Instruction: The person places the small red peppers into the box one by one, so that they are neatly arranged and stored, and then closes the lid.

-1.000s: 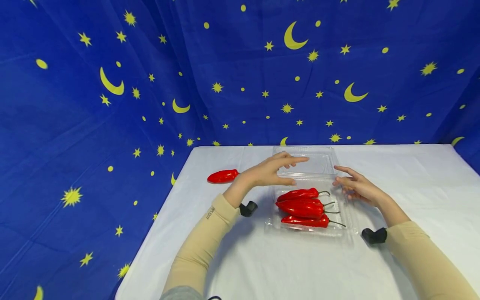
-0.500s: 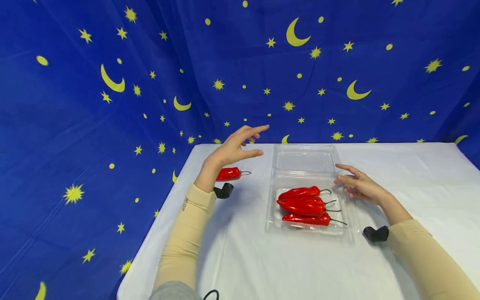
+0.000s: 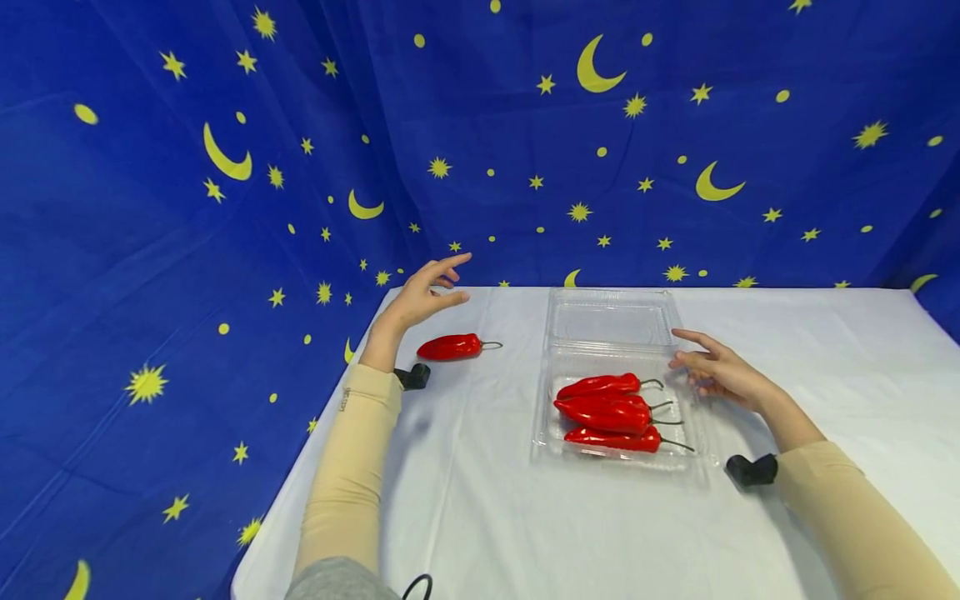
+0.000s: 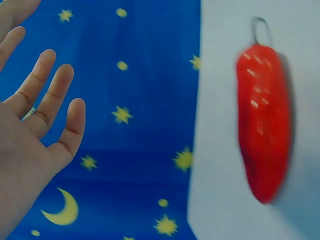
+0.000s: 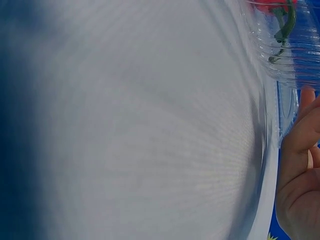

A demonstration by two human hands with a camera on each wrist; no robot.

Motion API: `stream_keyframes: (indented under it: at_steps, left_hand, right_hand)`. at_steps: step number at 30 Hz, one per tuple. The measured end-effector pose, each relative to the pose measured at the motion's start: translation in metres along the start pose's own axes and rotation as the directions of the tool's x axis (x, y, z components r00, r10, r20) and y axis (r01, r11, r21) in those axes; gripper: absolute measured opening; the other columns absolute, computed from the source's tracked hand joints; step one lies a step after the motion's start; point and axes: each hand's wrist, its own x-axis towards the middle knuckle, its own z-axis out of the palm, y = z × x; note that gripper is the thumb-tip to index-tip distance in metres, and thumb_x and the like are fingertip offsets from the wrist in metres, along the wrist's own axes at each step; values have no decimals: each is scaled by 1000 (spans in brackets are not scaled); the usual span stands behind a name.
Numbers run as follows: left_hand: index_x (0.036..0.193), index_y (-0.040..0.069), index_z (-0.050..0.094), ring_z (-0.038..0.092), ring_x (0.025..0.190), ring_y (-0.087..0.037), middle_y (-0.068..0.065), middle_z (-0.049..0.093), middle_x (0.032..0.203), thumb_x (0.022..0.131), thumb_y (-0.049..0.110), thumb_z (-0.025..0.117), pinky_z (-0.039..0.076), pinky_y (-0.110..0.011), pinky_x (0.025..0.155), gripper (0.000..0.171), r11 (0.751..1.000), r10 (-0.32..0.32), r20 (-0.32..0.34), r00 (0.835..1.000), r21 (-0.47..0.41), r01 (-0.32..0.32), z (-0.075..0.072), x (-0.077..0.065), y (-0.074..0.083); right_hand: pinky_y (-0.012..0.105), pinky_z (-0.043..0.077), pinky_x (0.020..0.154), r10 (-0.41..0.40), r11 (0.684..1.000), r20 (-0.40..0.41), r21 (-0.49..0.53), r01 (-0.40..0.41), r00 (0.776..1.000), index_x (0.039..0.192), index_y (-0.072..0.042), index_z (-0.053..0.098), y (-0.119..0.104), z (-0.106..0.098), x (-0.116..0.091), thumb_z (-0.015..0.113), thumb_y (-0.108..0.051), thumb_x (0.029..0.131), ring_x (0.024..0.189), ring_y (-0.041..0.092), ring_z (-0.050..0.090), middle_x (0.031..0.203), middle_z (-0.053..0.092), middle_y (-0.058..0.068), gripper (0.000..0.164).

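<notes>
head: left hand raised near pepper, right hand by container; hands loosely spread

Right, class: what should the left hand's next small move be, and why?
Probably bring the left hand down to the loose red pepper: it lies on the white cloth outside the open clear container that holds the other red peppers, and that hand is empty and near it.

Starry blue curtain behind white tablecloth
</notes>
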Motion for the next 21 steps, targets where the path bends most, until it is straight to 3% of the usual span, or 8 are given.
stream_keyframes:
  at_steps: [8, 21]
  left_hand:
    - [145, 24, 41, 45, 114, -32, -11, 47, 123, 88, 28, 69, 41, -47, 93, 63, 995, -78, 16, 997, -62, 79, 10, -4, -37]
    - [144, 21, 43, 41, 121, -41, -20, 41, 135, 88, 20, 69, 36, -52, 97, 62, 988, -157, 83, 984, 28, 155, 38, -14, -80]
  right_hand:
    - [23, 47, 56, 2, 1000, -8, -11, -2, 1000, 152, -14, 15, -2, -2, 0, 55, -32, 96, 65, 11, 49, 107, 63, 3, 71]
    - [23, 47, 55, -6, 1000, -10, -29, 6, 1000, 151, -14, 15, 1, 1, -1, 53, -30, 98, 65, 11, 49, 108, 62, 5, 68]
